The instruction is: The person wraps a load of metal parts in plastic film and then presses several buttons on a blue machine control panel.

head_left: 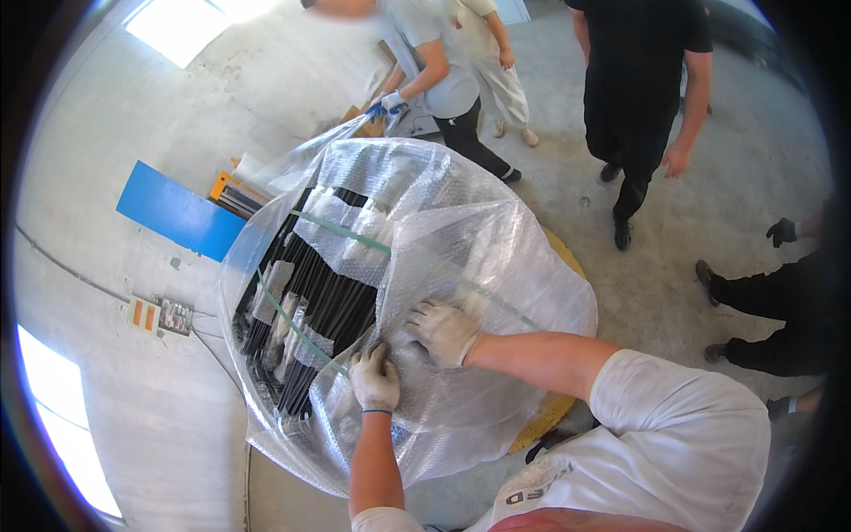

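A large bundle of black rods or tubes (332, 288) lies in front of me, bound with green straps (341, 232) and partly covered by clear bubble wrap (479, 244). My left hand (376, 379), in a pale knit glove, has its fingers curled at the edge of the wrap, beside the uncovered rods. To its right, my right hand (443, 332), gloved alike, lies on the wrap with its fingers stretched out. Smaller pieces of bubble wrap (332, 232) sit among the rods and straps.
At the far side a co-worker's gloved hands (388, 105) hold gathered plastic. Another person in black (634, 97) stands at the far right. More legs (762, 293) show at the right edge. A yellow round base (542, 424) shows under the bundle. A blue panel (182, 210) stands left.
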Motion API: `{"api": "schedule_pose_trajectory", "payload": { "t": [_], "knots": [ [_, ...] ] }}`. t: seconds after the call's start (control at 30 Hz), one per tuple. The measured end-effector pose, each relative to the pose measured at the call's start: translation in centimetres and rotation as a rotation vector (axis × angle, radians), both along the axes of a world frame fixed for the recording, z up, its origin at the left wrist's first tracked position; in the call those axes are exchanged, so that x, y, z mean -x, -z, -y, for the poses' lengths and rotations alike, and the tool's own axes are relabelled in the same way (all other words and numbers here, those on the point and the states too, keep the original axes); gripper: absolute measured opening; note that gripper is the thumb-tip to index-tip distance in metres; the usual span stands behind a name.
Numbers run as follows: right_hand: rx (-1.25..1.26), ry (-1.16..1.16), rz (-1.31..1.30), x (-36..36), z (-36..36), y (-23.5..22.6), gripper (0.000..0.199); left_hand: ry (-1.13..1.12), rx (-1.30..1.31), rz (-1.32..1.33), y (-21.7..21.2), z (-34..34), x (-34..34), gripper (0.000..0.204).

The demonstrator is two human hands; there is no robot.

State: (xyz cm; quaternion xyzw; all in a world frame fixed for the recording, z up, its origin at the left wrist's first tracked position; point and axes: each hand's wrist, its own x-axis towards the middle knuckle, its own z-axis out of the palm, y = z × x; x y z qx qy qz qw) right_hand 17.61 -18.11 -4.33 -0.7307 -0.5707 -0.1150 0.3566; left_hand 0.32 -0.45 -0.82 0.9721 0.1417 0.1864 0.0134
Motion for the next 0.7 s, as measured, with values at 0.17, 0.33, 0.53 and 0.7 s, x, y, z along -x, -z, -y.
{"api": "schedule_pose_trajectory", "payload": {
  "t": [0.17, 0.33, 0.53, 0.7],
  "knots": [
    [-0.038, -0.015, -0.008, -0.22, -0.23, 0.49, 0.039, -0.009, 0.003, -0.019, -0.35, 0.28, -0.18, 0.037],
    [-0.008, 0.001, 0.007, -0.17, -0.10, 0.76, 0.038, -0.054, 0.012, -0.104, -0.60, 0.33, -0.42, 0.039],
    [0.011, 0.035, 0.031, 0.03, 0.06, 0.56, 0.040, -0.023, -0.018, -0.062, -0.15, 0.11, -0.47, 0.039],
    [-0.089, -0.029, -0.253, -0.48, 0.18, 0.98, 0.036, 0.019, -0.017, -0.012, 0.23, -0.34, -0.05, 0.038]
  ]
}}
